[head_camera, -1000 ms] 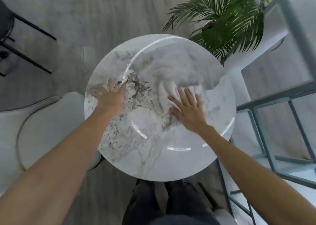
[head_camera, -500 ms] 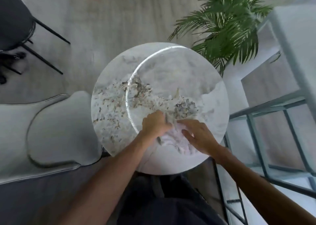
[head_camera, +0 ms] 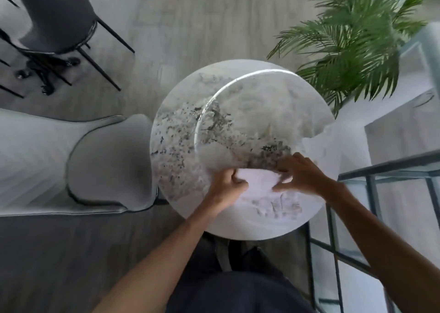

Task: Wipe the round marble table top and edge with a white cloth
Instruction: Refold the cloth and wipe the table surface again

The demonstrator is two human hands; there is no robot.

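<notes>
Your left hand [head_camera: 227, 185] and right hand [head_camera: 301, 175] both pinch the soft white cloth [head_camera: 258, 180] on the round grey-speckled marble table [head_camera: 181, 146].

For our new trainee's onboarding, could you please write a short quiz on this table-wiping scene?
1. True or false: the white cloth lies on the floor.
2. Which hand touches the cloth? A) left hand only B) right hand only C) both
3. Fill in: by the marble table, at its far right, stands a green ___.
Key: 1 false, it lies on the table; 2 C; 3 plant.
</notes>
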